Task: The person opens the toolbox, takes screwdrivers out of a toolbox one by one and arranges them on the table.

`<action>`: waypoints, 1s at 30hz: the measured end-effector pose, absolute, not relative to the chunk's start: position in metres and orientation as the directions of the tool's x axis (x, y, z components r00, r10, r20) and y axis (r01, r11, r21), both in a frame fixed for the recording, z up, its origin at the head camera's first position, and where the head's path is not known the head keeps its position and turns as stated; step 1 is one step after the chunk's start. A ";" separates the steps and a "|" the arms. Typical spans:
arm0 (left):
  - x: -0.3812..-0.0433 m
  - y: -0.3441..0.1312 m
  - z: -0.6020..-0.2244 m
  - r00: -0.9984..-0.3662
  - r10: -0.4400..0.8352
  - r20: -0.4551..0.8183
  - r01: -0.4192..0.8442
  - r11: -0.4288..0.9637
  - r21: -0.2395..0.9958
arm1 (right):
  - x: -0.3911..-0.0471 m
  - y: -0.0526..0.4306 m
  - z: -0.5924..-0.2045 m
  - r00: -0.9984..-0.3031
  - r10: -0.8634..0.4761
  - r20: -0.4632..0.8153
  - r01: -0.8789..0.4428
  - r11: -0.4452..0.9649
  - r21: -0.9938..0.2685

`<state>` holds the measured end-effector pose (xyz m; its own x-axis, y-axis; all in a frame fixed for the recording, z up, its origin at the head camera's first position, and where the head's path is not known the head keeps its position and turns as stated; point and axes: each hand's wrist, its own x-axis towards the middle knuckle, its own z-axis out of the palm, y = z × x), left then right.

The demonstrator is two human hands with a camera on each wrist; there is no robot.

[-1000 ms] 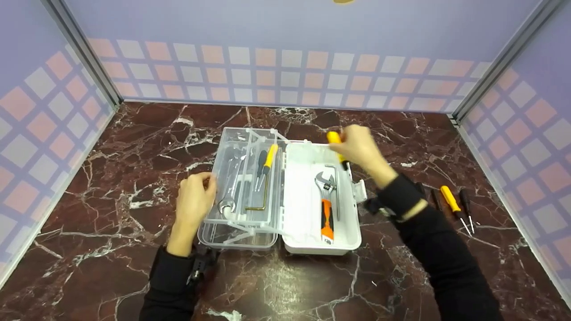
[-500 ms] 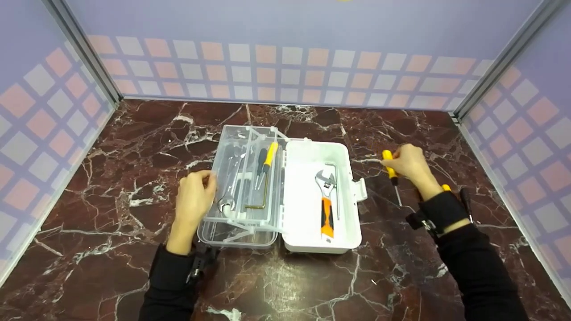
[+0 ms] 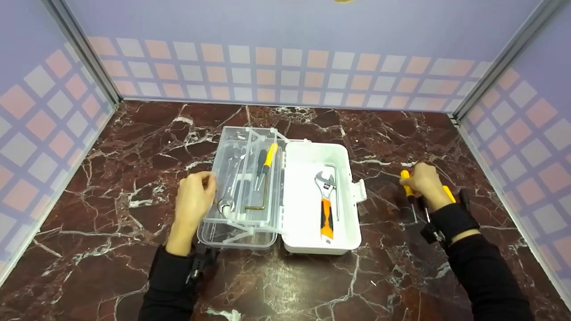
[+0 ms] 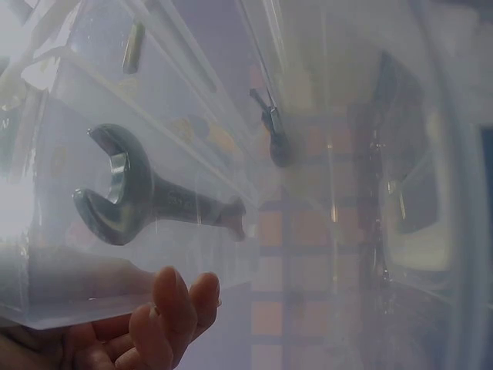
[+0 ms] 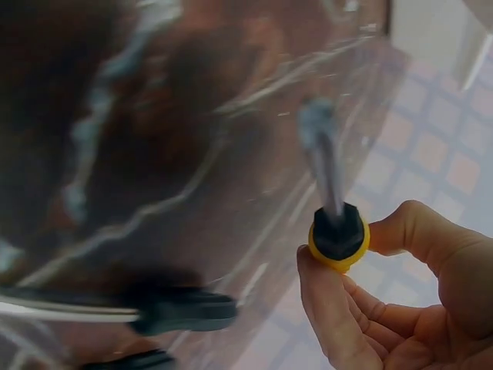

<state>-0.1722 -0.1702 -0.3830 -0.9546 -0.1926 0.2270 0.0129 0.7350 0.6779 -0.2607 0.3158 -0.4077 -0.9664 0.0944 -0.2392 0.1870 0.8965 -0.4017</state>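
Note:
My right hand (image 3: pixel 424 182) pinches a yellow-and-black screwdriver (image 3: pixel 407 182) between thumb and fingers, right of the toolbox. In the right wrist view its shaft (image 5: pixel 327 166) points away from the hand. My left hand (image 3: pixel 192 200) holds the left edge of the clear tray (image 3: pixel 217 174), its fingers curled there; in the left wrist view the fingers (image 4: pixel 176 304) show beside the plastic. The tray holds a wrench (image 3: pixel 228 200), also seen in the left wrist view, a dark screwdriver (image 3: pixel 260 165), a yellow-and-black screwdriver (image 3: pixel 269 157) and a brass-coloured hex key (image 3: pixel 257 207).
The open white toolbox (image 3: pixel 299 214) holds an orange-handled adjustable wrench (image 3: pixel 327 214) and a silver hex key (image 3: pixel 337 196). Its latch (image 3: pixel 359 190) sticks out to the right. Other screwdrivers, one with a yellow handle (image 3: pixel 448 193) and one dark (image 3: pixel 464 198), lie beyond the right hand.
My right hand has carried the yellow-and-black screwdriver from above the white toolbox rightward and down towards the other screwdrivers on the table. My left hand has stayed at the tray.

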 end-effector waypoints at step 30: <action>-0.172 -0.171 -0.383 -0.952 -0.207 0.227 0.003 0.733 0.681 | -0.250 0.315 -0.415 -0.960 0.066 -0.272 0.134 0.961 -0.241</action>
